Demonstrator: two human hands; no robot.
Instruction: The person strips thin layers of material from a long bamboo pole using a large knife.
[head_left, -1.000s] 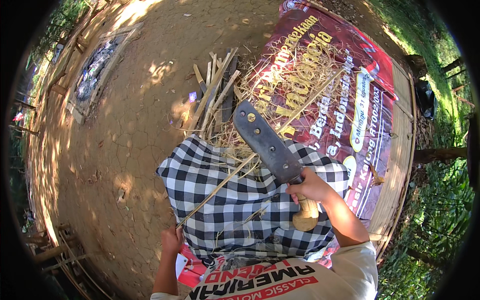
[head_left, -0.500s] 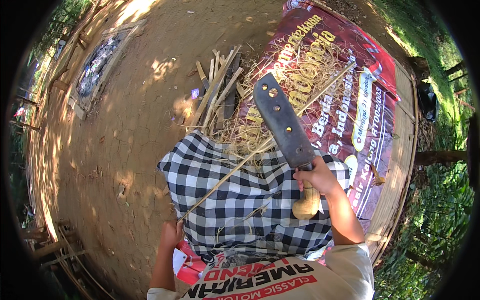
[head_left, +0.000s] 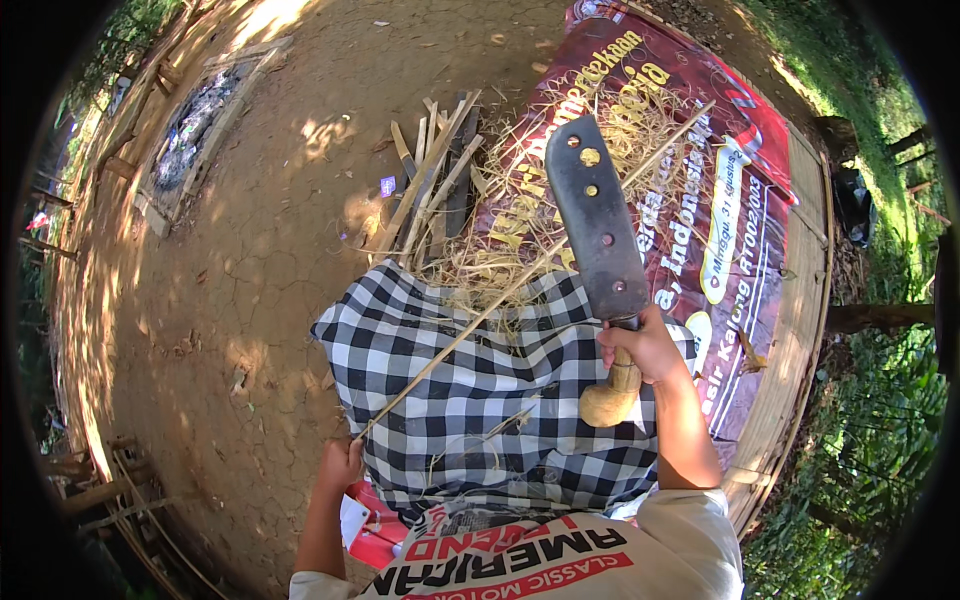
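Observation:
My right hand (head_left: 645, 345) is wrapped round the wooden handle of a broad machete (head_left: 600, 220), whose dark blade has a row of holes and points up and away from me. In my left hand (head_left: 341, 465) I grip the near end of a long thin bamboo strip (head_left: 450, 355). The strip slants across my lap to the far right, passing behind the blade. A black-and-white checked cloth (head_left: 460, 430) covers my lap, with a few shavings on it. Beyond it curly shavings (head_left: 520, 262) are heaped; the blade hides part of them.
A printed dark red banner (head_left: 735, 250) lies over a bamboo platform (head_left: 800, 300) on the right. Split bamboo pieces (head_left: 430, 190) are piled ahead of me. Bare earth (head_left: 230, 330) stretches to the left, with a framed ash-filled pit (head_left: 200, 130) at the far left.
The machete has swung to the right and farther from me, with my right hand slightly higher. The strip's far end has shifted a little away; my left hand has barely moved.

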